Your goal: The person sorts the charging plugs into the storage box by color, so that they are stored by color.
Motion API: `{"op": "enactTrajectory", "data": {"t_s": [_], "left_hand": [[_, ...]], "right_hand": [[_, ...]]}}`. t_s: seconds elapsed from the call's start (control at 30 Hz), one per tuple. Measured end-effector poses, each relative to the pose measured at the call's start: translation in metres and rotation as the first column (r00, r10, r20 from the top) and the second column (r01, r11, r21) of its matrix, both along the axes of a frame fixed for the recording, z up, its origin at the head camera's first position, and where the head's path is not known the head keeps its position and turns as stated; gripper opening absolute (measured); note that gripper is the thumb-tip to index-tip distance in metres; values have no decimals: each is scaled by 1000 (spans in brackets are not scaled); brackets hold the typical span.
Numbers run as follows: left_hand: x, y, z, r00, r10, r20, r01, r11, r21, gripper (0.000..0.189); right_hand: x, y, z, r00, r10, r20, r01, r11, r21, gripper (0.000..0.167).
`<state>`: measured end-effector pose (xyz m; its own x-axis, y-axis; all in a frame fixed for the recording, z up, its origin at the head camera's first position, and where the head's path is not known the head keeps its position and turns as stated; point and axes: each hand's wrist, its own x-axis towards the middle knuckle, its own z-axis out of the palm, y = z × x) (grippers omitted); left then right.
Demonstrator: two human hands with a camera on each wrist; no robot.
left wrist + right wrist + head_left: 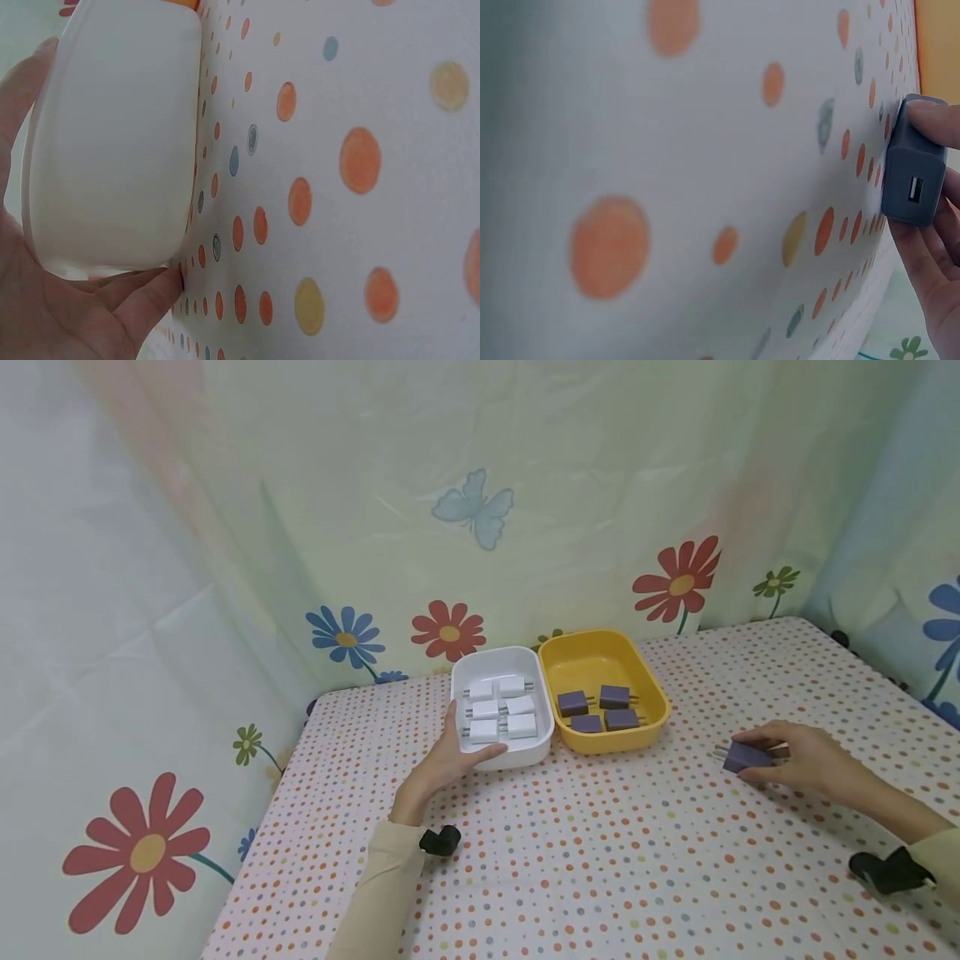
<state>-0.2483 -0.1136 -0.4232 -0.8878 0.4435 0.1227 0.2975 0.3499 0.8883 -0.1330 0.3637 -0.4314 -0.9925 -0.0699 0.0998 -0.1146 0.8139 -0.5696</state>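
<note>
My left hand (442,756) grips the near left corner of a white plastic bin (543,747), thumb over the front rim and fingers along its side. Several white USB charger plugs (521,725) lie in that bin in two columns, metal prongs showing. Over on the right, my right hand (813,760) pinches a dark purple USB charger plug (746,757) between thumb and fingers, its prongs facing left. The right wrist view shows the USB port on the end of this charger (915,172), close to the tablecloth.
A yellow bin (652,727) stands right beside the white one, with several purple charger plugs (573,702) in its near half. Both bins are at the back of the dotted tablecloth (585,860), near a flowered curtain (360,527). Curtains also hang at both sides.
</note>
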Motion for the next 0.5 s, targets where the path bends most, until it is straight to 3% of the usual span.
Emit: {"op": "enactTrajectory", "data": {"t_s": [0.27,0.4,0.5], "left_hand": [[0,-1,-1,1000,1,7,-1,1000,10,114],[-1,-1,-2,1000,-1,8,1,1000,2,117],[-1,-1,-2,1000,18,9,-17,1000,-18,119]], "right_hand": [[-7,-6,1,999,10,-30,-10,1000,16,58],[-17,-16,12,994,13,-112,-12,1000,5,55],[-33,-25,22,983,17,-182,-18,1000,-4,54]]}}
